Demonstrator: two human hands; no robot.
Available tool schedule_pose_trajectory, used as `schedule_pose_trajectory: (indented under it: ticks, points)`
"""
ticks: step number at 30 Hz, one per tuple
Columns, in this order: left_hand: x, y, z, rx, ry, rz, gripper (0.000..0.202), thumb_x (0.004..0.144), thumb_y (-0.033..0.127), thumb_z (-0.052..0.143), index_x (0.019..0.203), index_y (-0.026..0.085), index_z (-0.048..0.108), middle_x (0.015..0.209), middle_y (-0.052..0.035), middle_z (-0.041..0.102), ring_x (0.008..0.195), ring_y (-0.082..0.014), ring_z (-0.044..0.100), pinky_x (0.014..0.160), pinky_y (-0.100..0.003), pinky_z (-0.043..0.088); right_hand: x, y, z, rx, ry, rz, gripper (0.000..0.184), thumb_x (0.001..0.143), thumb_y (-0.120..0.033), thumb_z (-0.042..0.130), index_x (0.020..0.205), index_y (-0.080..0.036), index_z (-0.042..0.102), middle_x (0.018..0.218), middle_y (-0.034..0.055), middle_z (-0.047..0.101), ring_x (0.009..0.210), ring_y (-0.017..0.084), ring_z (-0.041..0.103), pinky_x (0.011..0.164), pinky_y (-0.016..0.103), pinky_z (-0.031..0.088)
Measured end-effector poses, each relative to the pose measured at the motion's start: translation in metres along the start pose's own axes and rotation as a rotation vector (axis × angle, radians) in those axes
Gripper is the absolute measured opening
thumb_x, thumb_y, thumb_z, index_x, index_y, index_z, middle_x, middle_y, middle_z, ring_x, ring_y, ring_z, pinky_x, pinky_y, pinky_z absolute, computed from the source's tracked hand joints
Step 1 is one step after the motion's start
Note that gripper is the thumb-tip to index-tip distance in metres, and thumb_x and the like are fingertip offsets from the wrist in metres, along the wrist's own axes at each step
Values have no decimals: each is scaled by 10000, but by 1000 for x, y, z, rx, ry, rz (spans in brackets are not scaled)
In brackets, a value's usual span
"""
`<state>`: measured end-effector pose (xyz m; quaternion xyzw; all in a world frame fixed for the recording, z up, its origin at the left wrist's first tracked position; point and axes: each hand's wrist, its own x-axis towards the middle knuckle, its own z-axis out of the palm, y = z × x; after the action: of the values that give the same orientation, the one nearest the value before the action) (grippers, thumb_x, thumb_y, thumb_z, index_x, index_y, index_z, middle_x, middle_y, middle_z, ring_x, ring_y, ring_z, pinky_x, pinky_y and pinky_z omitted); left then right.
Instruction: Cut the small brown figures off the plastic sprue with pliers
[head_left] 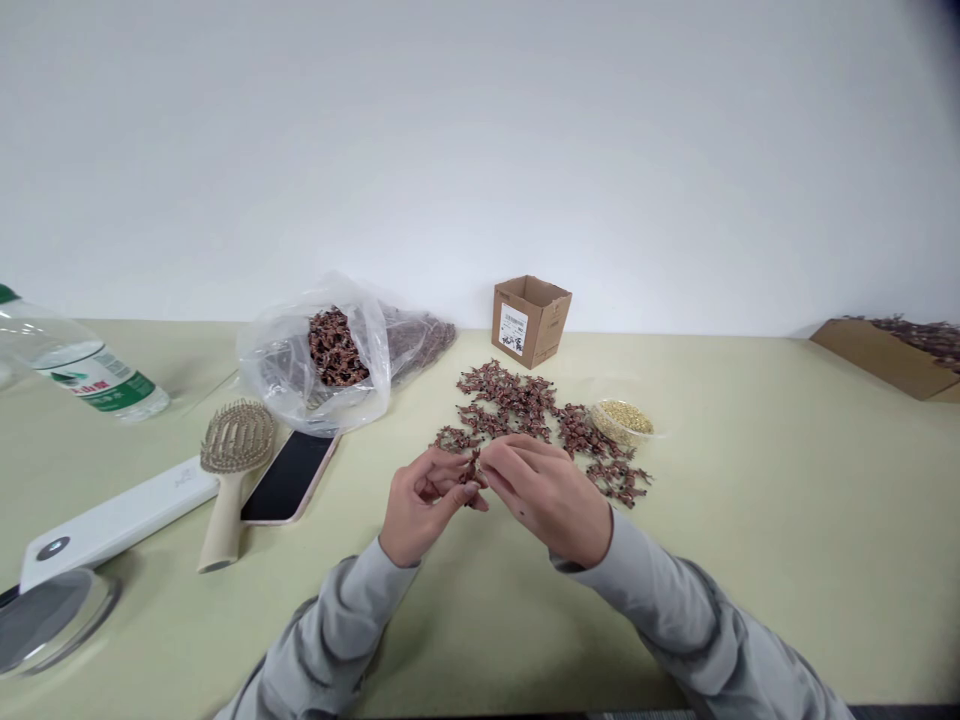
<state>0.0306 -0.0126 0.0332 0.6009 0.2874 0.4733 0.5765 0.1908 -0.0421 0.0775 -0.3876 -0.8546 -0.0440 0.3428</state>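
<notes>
We can't make out the tiny brown piece (471, 478) behind the fingers (447, 482), and the cardboard tray (877, 360) runs off frame right.

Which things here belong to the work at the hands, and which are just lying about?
Part of the work: left hand, right hand, small brown plastic figure between them, scattered brown figures, clear plastic bag of figures.
Lying about: beige bristle hairbrush, black-screened phone, white rectangular device, clear green-labelled water bottle.

From where I stand, nothing here can really be read. The green-and-white label (101, 383) on the plastic water bottle (56, 350) has tiny blurred print, the white sticker (514, 330) on the cardboard box (540, 320) shows illegible black characters, and the white flat device (112, 522) bears faint, unreadable lettering.
</notes>
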Motion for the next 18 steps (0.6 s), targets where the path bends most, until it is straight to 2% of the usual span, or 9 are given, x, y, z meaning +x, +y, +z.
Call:
schedule_pose_trajectory:
  ticks: [7, 18]
  points:
    - [0, 0, 1, 4, 15, -9, 204, 688, 195, 633, 827, 140, 494, 699, -32, 649, 544, -192, 649, 522, -322, 532, 0, 1, 0, -21, 5, 9, 91, 811, -110, 429, 756, -179, 454, 780, 59, 587, 811, 160, 539, 710, 264, 435]
    - [0, 1, 2, -5, 13, -5, 203, 685, 176, 635, 827, 140, 495, 681, -21, 647, 539, -184, 650, 518, -303, 531, 0, 1, -1, -12, -13, 1, 74, 809, -95, 429, 799, -166, 447, 785, 61, 583, 822, 170, 525, 723, 264, 427]
